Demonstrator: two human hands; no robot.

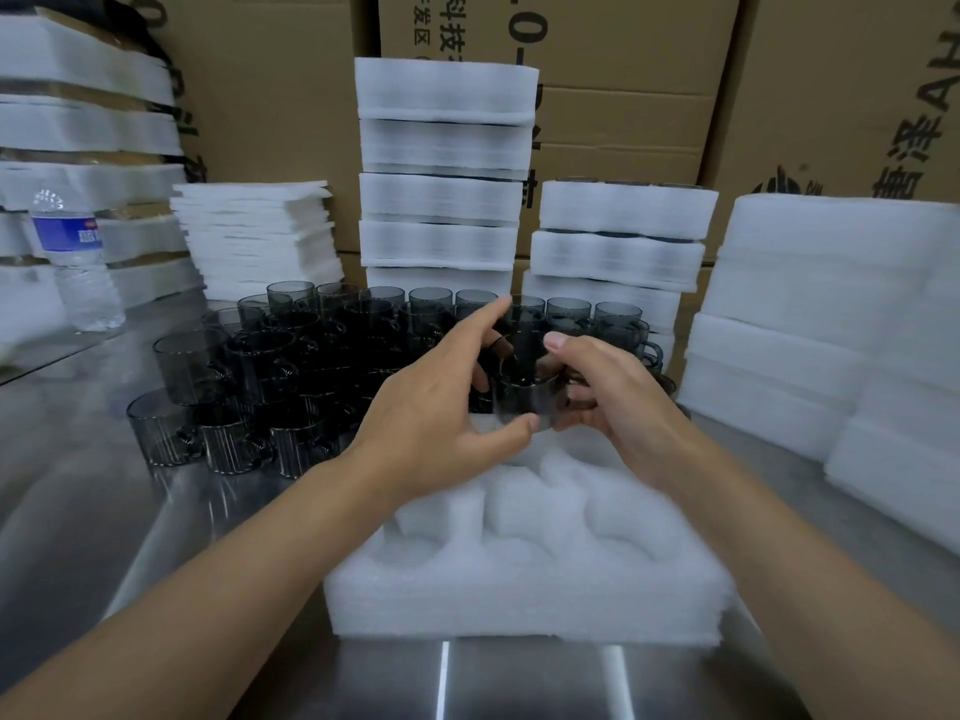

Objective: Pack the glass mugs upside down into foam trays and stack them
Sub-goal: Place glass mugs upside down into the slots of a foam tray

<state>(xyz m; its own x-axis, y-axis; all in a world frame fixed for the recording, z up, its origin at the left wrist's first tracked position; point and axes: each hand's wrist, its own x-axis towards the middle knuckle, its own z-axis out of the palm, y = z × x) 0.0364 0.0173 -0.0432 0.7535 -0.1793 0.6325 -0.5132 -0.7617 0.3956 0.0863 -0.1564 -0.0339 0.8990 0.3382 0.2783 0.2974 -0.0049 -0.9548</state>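
Left hand (441, 407) and right hand (613, 392) together gripped one smoky glass mug (527, 400), fingers (524, 424) closed round its wall, held over the far edge of the empty foam tray (524, 579) on the steel worktop (104, 501), loose mugs (270, 376) massed just left.

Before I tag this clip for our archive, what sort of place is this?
Probably a packing or warehouse area: large cardboard cartons behind, stacks of foam trays, and dozens of smoky glass mugs on a steel table.
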